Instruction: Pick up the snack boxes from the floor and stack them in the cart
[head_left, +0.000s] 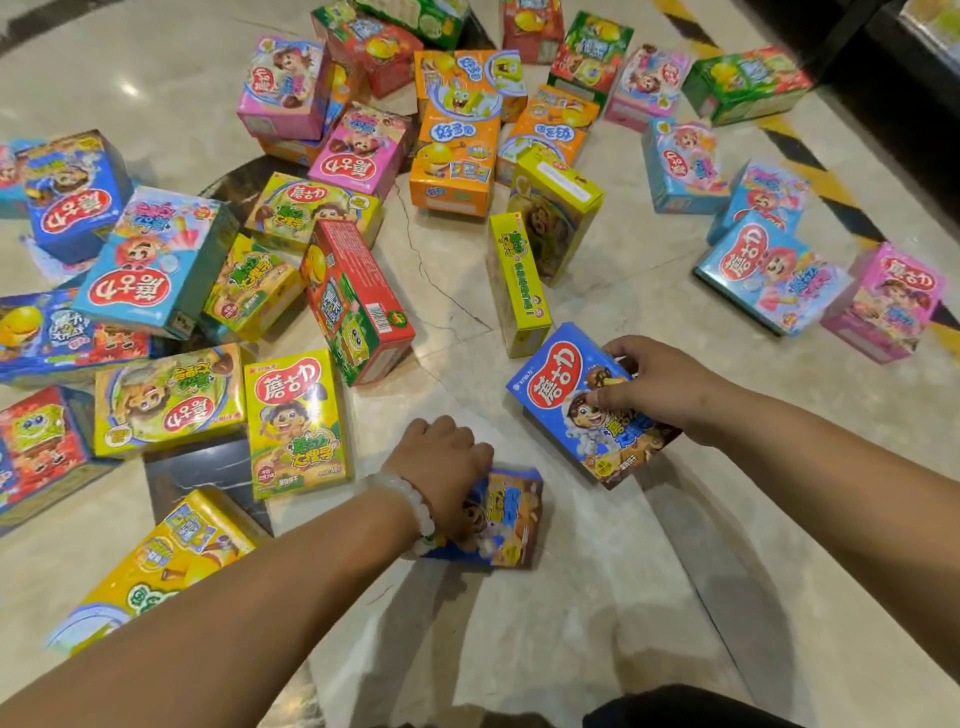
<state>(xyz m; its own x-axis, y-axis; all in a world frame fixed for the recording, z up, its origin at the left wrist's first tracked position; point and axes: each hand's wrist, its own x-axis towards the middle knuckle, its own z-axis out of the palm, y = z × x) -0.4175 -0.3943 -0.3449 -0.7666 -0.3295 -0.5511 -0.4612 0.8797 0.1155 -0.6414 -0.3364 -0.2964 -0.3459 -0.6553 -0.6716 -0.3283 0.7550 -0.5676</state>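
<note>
Roughly thirty colourful printed cardboard snack boxes (296, 421) are lying scattered on the floor (blurred edges are making an exact count impossible), two hands (441, 462) are reaching among them

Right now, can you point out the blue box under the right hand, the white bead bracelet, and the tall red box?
blue box (558, 400): head view, red logo on its front.
white bead bracelet (410, 501): head view, beads on the left wrist.
tall red box (358, 301): head view, its side panel.

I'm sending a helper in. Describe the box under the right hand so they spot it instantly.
Start at the bare marble floor nearest the person. The right hand holds the blue box by its top edge, just beyond the left hand. It alone nearby is tilted, with a red-and-white logo.
</note>
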